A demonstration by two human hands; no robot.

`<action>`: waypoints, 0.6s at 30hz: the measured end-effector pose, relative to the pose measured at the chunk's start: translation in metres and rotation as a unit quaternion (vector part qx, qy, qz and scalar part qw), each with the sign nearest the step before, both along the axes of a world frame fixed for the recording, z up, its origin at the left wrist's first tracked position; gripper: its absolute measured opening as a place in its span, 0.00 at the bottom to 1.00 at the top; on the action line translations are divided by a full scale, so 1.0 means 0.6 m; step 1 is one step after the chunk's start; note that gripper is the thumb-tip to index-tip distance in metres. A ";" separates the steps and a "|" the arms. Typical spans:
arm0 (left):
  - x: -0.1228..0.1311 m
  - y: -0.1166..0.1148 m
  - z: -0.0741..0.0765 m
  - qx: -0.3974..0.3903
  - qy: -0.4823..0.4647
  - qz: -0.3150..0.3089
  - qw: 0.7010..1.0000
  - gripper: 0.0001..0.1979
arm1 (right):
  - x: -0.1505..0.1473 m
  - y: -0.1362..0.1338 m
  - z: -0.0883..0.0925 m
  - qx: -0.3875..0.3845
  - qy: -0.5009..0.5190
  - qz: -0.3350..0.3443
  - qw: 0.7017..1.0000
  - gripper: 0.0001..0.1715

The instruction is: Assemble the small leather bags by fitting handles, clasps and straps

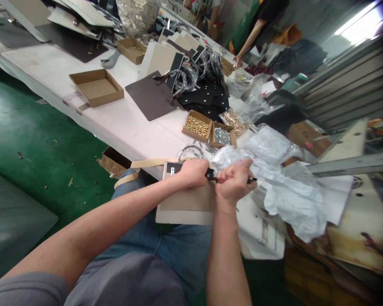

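My left hand [194, 172] is closed on the top edge of a beige bag panel [188, 202], which lies over my lap against the table edge. A black strip with a white label [172, 170] runs along that edge, and a plastic-wrapped bag handle [191, 148] loops above it. My right hand [233, 180] makes a fist around a thin dark tool that looks like a screwdriver [252, 180]. Its black end sticks out on the right, and its shaft points left toward my left hand. The tip is hidden.
Beyond my hands, small boxes hold gold fittings [196, 126] and silver fittings [222, 136]. An empty cardboard box [97, 87], a brown panel [150, 95] and wrapped handles [188, 78] lie farther back. Crumpled white plastic [284, 187] spreads right. Another person's hand [238, 60] reaches over the far side.
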State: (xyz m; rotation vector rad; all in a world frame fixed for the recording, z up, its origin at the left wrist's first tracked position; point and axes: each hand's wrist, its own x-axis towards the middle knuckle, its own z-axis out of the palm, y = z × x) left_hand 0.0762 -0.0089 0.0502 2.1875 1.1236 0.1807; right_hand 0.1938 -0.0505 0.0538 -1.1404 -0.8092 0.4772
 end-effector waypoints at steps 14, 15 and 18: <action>-0.007 -0.012 -0.006 0.006 -0.028 0.017 0.999 0.24 | 0.037 0.019 0.049 -0.009 0.033 0.019 0.999 0.45; -0.006 -0.011 -0.008 0.001 -0.034 0.019 0.999 0.24 | 0.038 0.023 0.052 -0.013 0.030 0.013 0.999 0.45; -0.004 -0.008 -0.009 -0.010 -0.047 0.030 0.998 0.25 | 0.029 0.033 0.045 -0.053 0.029 0.014 0.998 0.45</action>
